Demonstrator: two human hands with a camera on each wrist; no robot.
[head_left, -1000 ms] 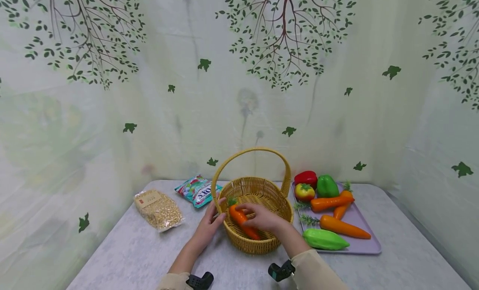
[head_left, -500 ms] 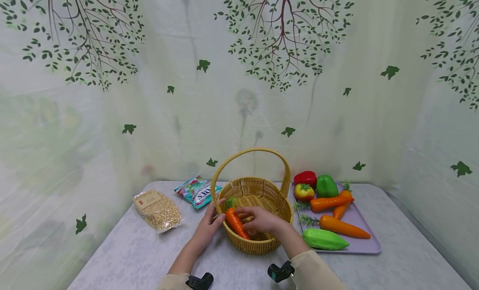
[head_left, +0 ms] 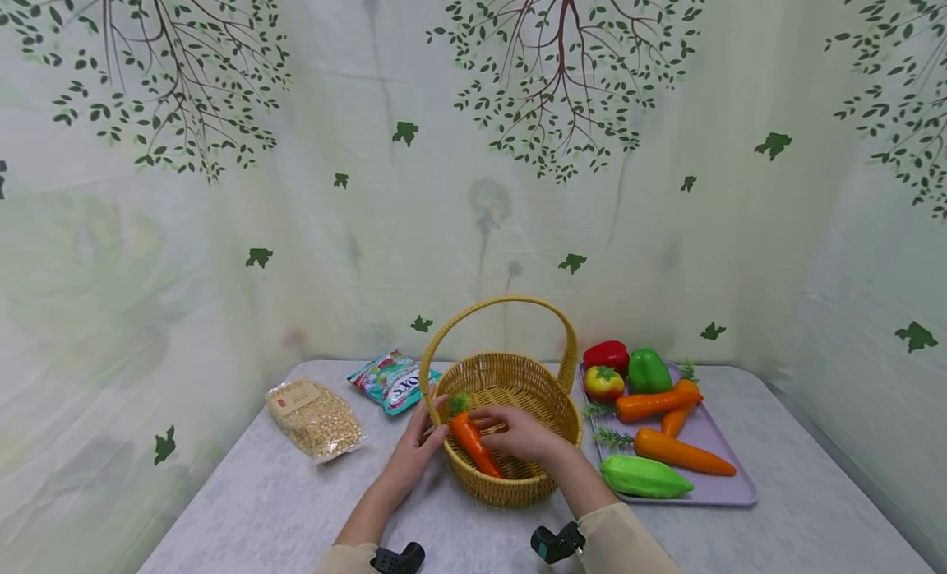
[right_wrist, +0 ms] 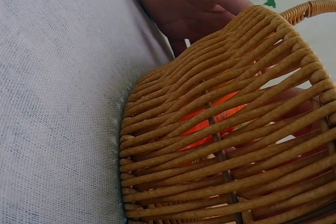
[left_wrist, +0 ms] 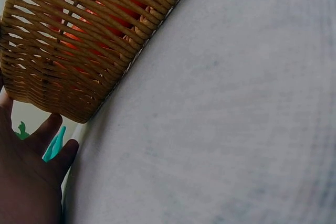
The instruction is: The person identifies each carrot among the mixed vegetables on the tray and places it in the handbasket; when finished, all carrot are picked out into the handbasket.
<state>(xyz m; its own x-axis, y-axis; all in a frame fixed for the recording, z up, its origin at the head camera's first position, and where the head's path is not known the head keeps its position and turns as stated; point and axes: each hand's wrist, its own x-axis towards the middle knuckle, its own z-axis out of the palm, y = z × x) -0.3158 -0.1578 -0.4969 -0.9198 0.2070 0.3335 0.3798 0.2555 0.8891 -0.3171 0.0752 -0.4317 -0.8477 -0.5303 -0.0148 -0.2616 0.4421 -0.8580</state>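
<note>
An orange carrot (head_left: 475, 444) with a green top lies aslant inside the wicker basket (head_left: 510, 493), against its left front wall. My right hand (head_left: 519, 432) reaches into the basket, with loosely bent fingers beside the carrot. Whether the fingertips touch it, I cannot tell. At the basket's left rim, near the foot of its handle, my left hand (head_left: 409, 455) rests against the outside with fingers spread. The left wrist view shows two of those fingers (left_wrist: 48, 128) stretched out below the wicker wall. Through the slats in the right wrist view, the carrot (right_wrist: 210, 121) appears orange-red.
On the right, a lilac tray (head_left: 728, 490) carries several carrots, a red pepper (head_left: 607, 354), a green pepper (head_left: 649, 372), a red-yellow tomato-like piece (head_left: 602, 383) and a pale green ridged vegetable (head_left: 645, 476). Left lie a bag of grains (head_left: 314, 419) and a teal snack packet (head_left: 390, 381).
The carrot shifts left inside the basket, then slightly back right. My right fingers, over the carrot a second ago, are now beside it. The left hand stays at the rim.
</note>
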